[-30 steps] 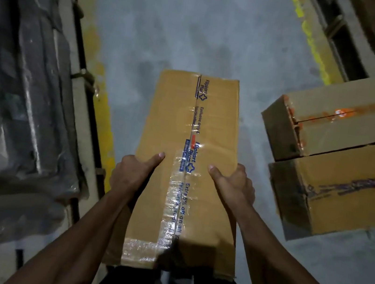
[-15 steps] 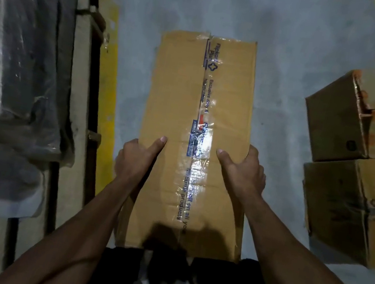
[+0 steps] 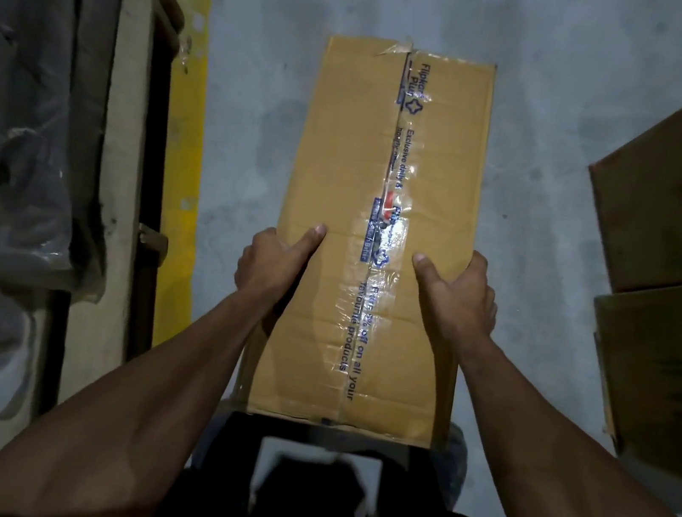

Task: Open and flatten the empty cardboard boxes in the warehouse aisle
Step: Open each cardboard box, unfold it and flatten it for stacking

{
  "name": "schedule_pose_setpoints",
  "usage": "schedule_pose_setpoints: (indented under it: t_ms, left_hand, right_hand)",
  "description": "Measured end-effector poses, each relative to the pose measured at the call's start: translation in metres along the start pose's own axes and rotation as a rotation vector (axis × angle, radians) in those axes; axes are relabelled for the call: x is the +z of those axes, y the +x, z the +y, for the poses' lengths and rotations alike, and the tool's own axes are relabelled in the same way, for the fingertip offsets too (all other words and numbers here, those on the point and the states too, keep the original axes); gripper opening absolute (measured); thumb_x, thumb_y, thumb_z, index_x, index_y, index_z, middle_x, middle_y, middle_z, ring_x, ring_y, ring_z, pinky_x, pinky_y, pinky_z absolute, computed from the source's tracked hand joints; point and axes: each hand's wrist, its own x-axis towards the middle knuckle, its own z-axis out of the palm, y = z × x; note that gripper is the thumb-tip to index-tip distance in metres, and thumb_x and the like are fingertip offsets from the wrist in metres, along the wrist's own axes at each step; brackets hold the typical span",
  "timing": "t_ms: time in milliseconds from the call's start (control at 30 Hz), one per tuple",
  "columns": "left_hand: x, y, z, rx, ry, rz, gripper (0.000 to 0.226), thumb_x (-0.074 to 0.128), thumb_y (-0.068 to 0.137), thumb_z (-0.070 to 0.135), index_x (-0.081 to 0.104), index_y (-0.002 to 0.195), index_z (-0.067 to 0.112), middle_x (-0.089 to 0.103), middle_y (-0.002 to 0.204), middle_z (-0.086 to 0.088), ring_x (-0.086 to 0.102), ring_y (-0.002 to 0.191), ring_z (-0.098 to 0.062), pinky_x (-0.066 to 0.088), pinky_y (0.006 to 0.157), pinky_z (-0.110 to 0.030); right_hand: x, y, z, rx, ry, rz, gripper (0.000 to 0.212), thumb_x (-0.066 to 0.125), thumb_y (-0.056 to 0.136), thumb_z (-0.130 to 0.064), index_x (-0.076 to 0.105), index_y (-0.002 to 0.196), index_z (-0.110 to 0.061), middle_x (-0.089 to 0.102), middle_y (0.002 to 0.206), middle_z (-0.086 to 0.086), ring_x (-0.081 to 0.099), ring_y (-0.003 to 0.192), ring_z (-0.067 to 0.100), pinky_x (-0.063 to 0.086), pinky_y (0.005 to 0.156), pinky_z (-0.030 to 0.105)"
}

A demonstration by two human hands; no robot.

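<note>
Both your hands, left (image 3: pixel 273 263) and right (image 3: pixel 456 296), clamp the long, creased cardboard box (image 3: pixel 339 213) sealed with glossy printed tape (image 3: pixel 386 229); your grip is unchanged, the view nearer.

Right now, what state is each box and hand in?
Box: held up, seam taped shut.
Left hand: grips its left edge, thumb on top.
Right hand: grips its right edge, thumb on top.
Stacked boxes: on the floor, unflattened.

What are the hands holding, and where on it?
A taped cardboard box. The left hand and right hand grip its two long side edges, thumbs on its top face.
</note>
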Motion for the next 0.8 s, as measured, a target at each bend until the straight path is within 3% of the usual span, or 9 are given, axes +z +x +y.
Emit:
schedule_pose_setpoints:
  t_ms: [300, 433, 533, 633, 800]
  left_hand:
    - [0.011, 0.007, -0.007, 0.024, 0.028, -0.021, 0.084, 0.054, 0.079, 0.079, 0.056, 0.127, 0.011, 0.064, 0.124, -0.01, 0.06, 0.112, -0.034, 0.049, 0.095, -0.046]
    - [0.007, -0.017, -0.014, 0.222, 0.034, -0.059, 0.086, 0.055, 0.092, 0.061, 0.016, 0.154, 0.016, 0.049, 0.145, -0.015, 0.051, 0.128, -0.038, 0.044, 0.103, -0.052]
    - [0.004, -0.046, -0.034, 0.419, 0.226, -0.077, 0.075, 0.052, 0.097, 0.052, 0.015, 0.156, 0.024, 0.038, 0.15, -0.018, 0.049, 0.127, -0.039, 0.045, 0.101, -0.049]
    - [-0.003, -0.064, -0.06, 0.487, 0.375, -0.126, 0.066, 0.047, 0.098, 0.053, 0.02, 0.153, 0.028, 0.033, 0.149, -0.021, 0.05, 0.124, -0.042, 0.047, 0.097, -0.049]
    - [-0.024, -0.097, -0.097, 0.515, 0.568, -0.26, 0.086, 0.05, 0.091, 0.066, 0.011, 0.156, 0.027, 0.024, 0.153, -0.021, 0.041, 0.133, -0.043, 0.041, 0.106, -0.051]
  right_hand:
    - [0.01, 0.002, 0.01, -0.017, -0.076, 0.013, 0.09, 0.053, 0.089, -0.069, 0.016, 0.155, -0.019, 0.041, 0.152, 0.017, 0.041, 0.136, 0.041, 0.036, 0.106, 0.048]
    - [0.009, -0.027, 0.023, -0.053, -0.128, 0.01, 0.087, 0.049, 0.093, -0.066, 0.002, 0.157, -0.03, 0.037, 0.153, 0.015, 0.043, 0.133, 0.042, 0.036, 0.105, 0.052]
    - [0.009, -0.063, 0.043, -0.083, -0.249, -0.028, 0.079, 0.042, 0.095, -0.067, 0.003, 0.157, -0.036, 0.034, 0.15, 0.014, 0.045, 0.13, 0.041, 0.038, 0.103, 0.05]
    - [0.011, -0.094, 0.061, -0.111, -0.338, -0.054, 0.075, 0.039, 0.096, -0.067, 0.007, 0.156, -0.038, 0.033, 0.148, 0.016, 0.047, 0.127, 0.041, 0.041, 0.1, 0.05]
    - [0.007, -0.135, 0.082, -0.131, -0.419, -0.133, 0.084, 0.049, 0.089, -0.071, 0.007, 0.156, -0.04, 0.029, 0.146, 0.016, 0.045, 0.127, 0.041, 0.04, 0.099, 0.05]
